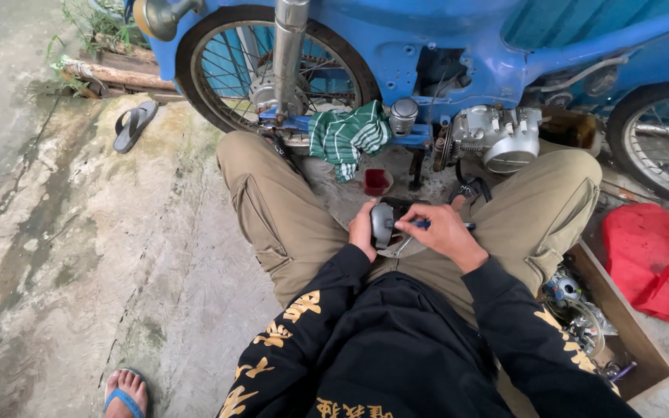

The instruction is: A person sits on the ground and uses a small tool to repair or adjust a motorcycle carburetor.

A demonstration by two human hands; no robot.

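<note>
Left hand (363, 230) wrapped around a small rounded metal part (382, 224), gripping it from the outer side, held up between the knees. Right hand (444, 232) closed narrow on a blue-handled tool (426, 224), tip pressed right up against that metal part, handle end poking out past the knuckles. Just beyond both hands, a little cup of dark red liquid (376, 182) on the ground, and further out a green striped rag (348, 136) draped near the blue motorbike (458, 39). Off beyond the right hand, the bare engine (497, 137). Well out past the right elbow, a wooden box of bits (629, 333) and a red bag (656, 259).
</note>
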